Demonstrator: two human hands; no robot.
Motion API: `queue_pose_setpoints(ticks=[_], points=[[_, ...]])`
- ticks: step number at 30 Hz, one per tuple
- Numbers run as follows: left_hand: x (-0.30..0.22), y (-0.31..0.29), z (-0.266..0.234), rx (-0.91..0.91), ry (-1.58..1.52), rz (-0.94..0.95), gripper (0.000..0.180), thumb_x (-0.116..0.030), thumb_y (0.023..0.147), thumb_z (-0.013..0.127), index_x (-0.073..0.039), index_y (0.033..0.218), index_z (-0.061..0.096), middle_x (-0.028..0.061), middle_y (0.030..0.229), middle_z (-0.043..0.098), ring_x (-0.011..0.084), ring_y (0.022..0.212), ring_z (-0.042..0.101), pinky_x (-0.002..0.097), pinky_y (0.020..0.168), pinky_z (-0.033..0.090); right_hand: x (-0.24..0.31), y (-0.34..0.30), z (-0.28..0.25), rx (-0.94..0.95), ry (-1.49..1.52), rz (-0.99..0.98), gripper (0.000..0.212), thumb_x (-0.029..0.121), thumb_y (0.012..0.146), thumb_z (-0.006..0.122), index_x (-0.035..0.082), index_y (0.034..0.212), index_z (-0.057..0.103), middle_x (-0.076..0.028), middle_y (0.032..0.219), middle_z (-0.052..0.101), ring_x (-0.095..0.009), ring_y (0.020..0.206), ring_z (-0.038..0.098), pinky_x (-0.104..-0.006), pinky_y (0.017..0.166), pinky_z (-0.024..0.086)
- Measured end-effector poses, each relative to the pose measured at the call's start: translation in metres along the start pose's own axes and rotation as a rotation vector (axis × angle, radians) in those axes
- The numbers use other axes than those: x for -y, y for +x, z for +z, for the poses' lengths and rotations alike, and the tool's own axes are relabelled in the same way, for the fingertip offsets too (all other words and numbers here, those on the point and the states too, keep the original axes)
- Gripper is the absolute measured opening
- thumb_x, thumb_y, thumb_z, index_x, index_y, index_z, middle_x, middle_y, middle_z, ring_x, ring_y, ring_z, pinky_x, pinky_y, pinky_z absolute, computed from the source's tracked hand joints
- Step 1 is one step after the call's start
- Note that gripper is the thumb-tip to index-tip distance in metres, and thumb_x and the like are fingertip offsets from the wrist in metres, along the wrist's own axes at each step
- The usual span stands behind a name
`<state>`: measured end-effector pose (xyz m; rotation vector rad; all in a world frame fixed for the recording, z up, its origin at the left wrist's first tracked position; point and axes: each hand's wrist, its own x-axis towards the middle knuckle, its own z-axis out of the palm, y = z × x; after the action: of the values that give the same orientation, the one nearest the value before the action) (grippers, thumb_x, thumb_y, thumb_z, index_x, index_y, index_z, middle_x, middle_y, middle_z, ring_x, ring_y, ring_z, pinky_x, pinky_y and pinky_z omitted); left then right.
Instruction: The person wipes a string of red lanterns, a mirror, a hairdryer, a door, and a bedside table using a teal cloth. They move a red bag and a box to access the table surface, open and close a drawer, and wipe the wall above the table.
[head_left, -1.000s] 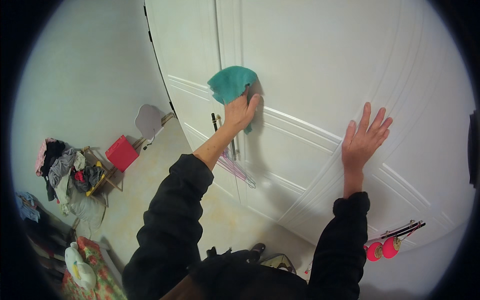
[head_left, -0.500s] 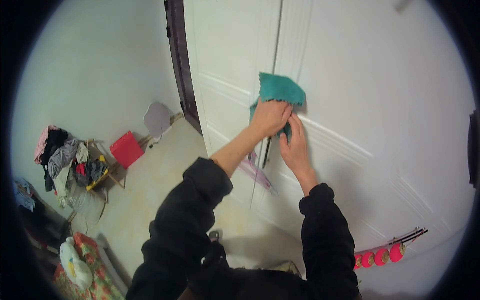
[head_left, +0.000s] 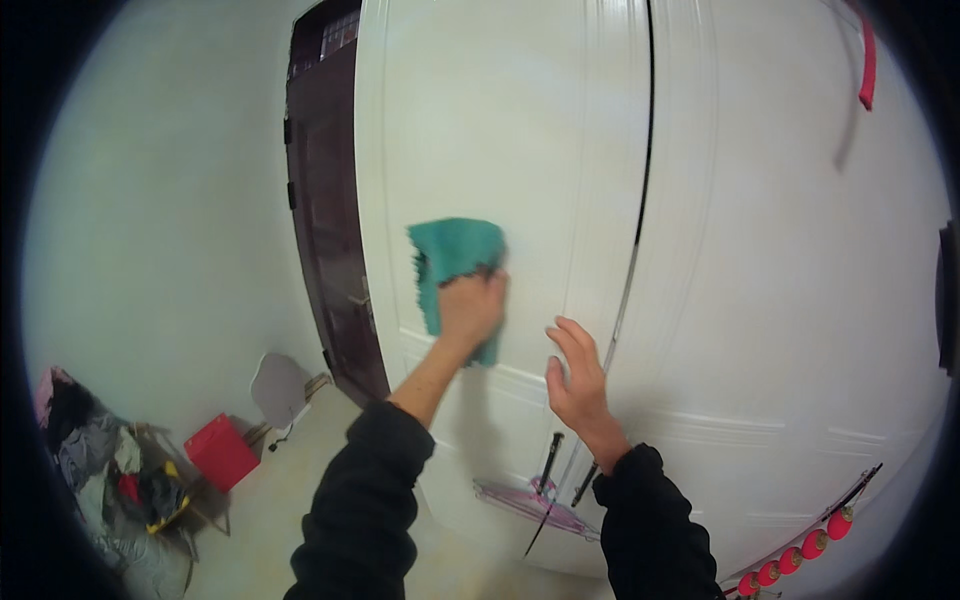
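**Tall white cupboard doors with raised trim (head_left: 525, 130), and a thin blue-green cloth with a zigzag edge (head_left: 458, 245) against one of them**

Looking down from the head camera, the cupboard doors fill the middle and the right side. A dark line runs down between two of them. To the left stands a dark brown door with a metal handle (head_left: 322, 200), next to a plain pale wall (head_left: 170, 200).

The left hand (head_left: 470, 308) holds the cloth flat against the left cupboard door, just above the raised trim. The hand looks a bit blurry, and its fingers are hidden by the cloth. One corner of the cloth hangs down to the trim.

The right hand (head_left: 580, 388) is empty. Its fingers are loose and a little bent, with the thumb apart. It is near the dark line, to the right of the cloth and lower down. I cannot tell if it touches the door. Both arms wear black sleeves (head_left: 355, 505).

Below the hands, thin pink and purple hangers (head_left: 525, 500) hang by a slim black handle (head_left: 549, 462). Small round red lanterns (head_left: 814, 544) hang in a row at the lower right. At the lower left are a bright red box (head_left: 222, 452) and a messy pile of clothes (head_left: 95, 455).
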<state>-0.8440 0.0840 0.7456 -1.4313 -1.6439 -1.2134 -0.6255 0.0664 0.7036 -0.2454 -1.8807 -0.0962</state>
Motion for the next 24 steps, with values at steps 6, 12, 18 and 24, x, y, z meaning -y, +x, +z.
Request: queue_pose_setpoints(ticks=[6,12,18,24], points=[[0.080,0.129,-0.021,-0.556,0.039,-0.127,0.050,-0.038,0.099,0.041,-0.007,0.137,0.053,0.0221,0.136,0.053,0.0424,0.122,0.046,0.0660,0.101,0.024,-0.021,0.014,0.005,-0.302,-0.277,-0.102,0.039,0.013,0.083,0.059,0.002,0.120,0.059,-0.021,0.132,0.054,-0.042,0.129,0.045,-0.0586,0.110,0.028],[-0.046,0.143,-0.047,-0.520,-0.014,0.676,0.028,-0.022,0.092,0.049,-0.005,0.107,0.065,0.0163,0.096,0.064,0.0356,0.090,0.057,0.0544,0.085,0.039,-0.019,0.023,0.007,-0.346,-0.231,-0.104,0.046,0.019,0.082,0.061,0.002,0.124,0.056,-0.023,0.138,0.049,-0.042,0.134,0.040,-0.0594,0.111,0.025],[-0.078,0.143,-0.055,-0.010,-0.076,1.151,0.043,-0.036,0.086,0.063,-0.022,0.127,0.060,0.0061,0.132,0.055,0.0297,0.128,0.047,0.0520,0.111,0.031,-0.011,0.069,0.013,-0.381,-0.204,-0.102,0.045,0.018,0.080,0.062,0.005,0.124,0.059,-0.019,0.136,0.052,-0.041,0.135,0.041,-0.0583,0.110,0.025],[0.018,0.294,-0.073,-0.526,-0.022,0.071,0.050,-0.038,0.094,0.050,-0.011,0.136,0.053,0.0205,0.136,0.051,0.0411,0.130,0.042,0.0654,0.109,0.023,-0.010,0.081,0.002,-0.136,-0.429,-0.099,0.043,0.017,0.080,0.063,0.011,0.122,0.064,-0.014,0.140,0.051,-0.042,0.137,0.037,-0.0585,0.113,0.017]])
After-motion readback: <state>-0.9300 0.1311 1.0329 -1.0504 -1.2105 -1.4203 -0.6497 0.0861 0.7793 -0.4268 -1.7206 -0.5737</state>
